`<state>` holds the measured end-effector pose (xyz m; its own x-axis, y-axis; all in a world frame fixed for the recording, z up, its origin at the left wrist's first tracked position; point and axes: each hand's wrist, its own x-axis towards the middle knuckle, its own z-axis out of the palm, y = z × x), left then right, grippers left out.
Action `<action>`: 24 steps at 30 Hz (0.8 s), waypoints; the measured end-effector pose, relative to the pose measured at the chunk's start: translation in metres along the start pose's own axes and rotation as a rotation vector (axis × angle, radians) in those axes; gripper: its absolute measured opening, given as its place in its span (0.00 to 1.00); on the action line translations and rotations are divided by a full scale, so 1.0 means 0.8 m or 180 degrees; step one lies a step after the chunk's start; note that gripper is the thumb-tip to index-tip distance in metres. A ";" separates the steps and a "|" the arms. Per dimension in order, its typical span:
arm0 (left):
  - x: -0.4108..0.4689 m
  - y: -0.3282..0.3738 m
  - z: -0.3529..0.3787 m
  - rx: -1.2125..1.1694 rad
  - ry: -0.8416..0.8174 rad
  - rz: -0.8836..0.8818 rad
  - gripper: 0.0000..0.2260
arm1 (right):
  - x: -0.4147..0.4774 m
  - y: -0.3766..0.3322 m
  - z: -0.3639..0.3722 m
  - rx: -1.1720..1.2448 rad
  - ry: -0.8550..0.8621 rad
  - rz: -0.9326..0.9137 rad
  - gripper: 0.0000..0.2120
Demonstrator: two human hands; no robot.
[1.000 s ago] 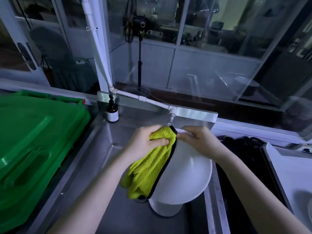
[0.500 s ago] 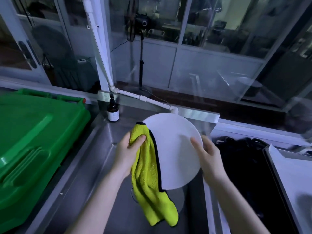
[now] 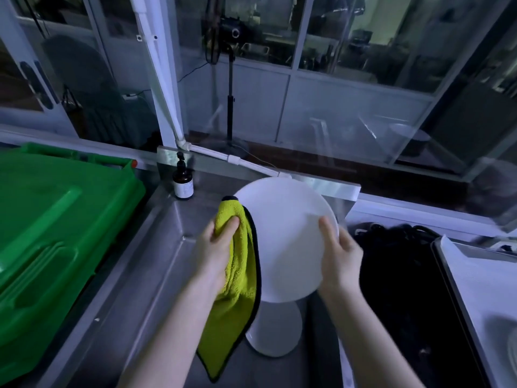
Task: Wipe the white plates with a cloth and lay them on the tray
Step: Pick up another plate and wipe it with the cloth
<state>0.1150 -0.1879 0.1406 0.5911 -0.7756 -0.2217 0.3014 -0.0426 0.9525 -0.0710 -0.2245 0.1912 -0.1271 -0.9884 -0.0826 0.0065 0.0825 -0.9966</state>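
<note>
We count one green plastic bin lid (image 3: pixel 56 233) far left, one brown pump bottle (image 3: pixel 183 184) standing upright on the steel ledge at the back corner, one cloth, two white plates, two hands and one tray.

The left hand (image 3: pixel 216 247) grips the yellow-green cloth (image 3: pixel 242 278). Its fingers are curled round the bunched top and the thumb lies over the fabric. The cloth has a black edging. It touches the left rim of the held white plate (image 3: pixel 285 242) and hangs down below the hand.

This plate is held tilted up on edge above the sink, its face toward us. The right hand (image 3: pixel 340 264) holds its right rim, thumb laid on the face. The other fingers go behind the plate, so we can't see them.

The second white plate (image 3: pixel 275 331) lies low in the basin, right under the held one and partly covered by it and by the cloth.

Right of the hands is a dark patch, too black to name. The tray (image 3: pixel 486 289) sits at the far right, lined in white. A pale curved edge at its bottom corner is cut off, so we can't tell what it is.

The surface is a stainless steel sink (image 3: pixel 134 275) with a raised back ledge. A white pipe (image 3: pixel 165 102) runs down and across behind it. Beyond are glass partitions and a dim room with one tripod stand (image 3: pixel 230 102).
</note>
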 end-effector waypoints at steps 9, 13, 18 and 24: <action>0.000 0.034 -0.012 0.0637 -0.1356 0.0655 0.05 | 0.038 -0.047 -0.011 -0.1795 -0.1939 -0.0856 0.20; -0.004 0.041 -0.006 0.0799 -0.1801 0.0718 0.09 | 0.039 -0.052 -0.011 -0.1910 -0.2133 -0.0867 0.31; -0.003 0.011 -0.005 -0.0221 -0.0282 -0.0035 0.05 | 0.014 -0.016 -0.005 -0.0165 -0.0369 0.0024 0.18; 0.002 0.004 -0.019 -0.0180 -0.0095 -0.0131 0.03 | 0.016 -0.006 -0.007 -0.0498 -0.0778 -0.0164 0.19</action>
<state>0.1282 -0.1796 0.1399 0.5551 -0.7923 -0.2532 0.3673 -0.0397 0.9293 -0.0784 -0.2364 0.1947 0.1195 -0.9916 -0.0494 -0.1492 0.0313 -0.9883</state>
